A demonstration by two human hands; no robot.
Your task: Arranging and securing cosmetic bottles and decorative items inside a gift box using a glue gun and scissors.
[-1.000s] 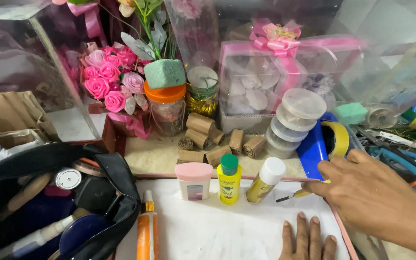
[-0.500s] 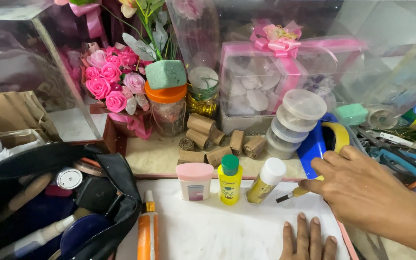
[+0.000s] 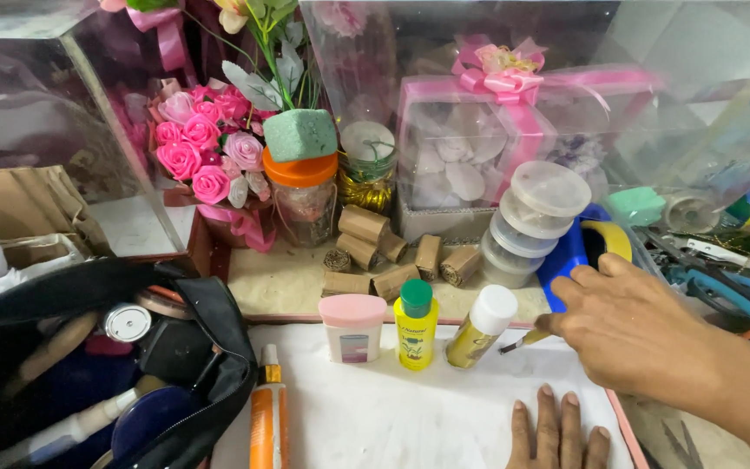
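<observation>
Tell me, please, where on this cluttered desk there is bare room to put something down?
The white sheet is bare between the orange tube, the yellow bottle row and the left hand. Behind that row, cork rolls, stacked tubs and the right hand crowd everything.

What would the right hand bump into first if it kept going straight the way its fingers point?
Probably the white-capped bottle: the right hand points left along the table, holding a thin tool whose tip lies just short of it. Depth is hard to judge.
</observation>
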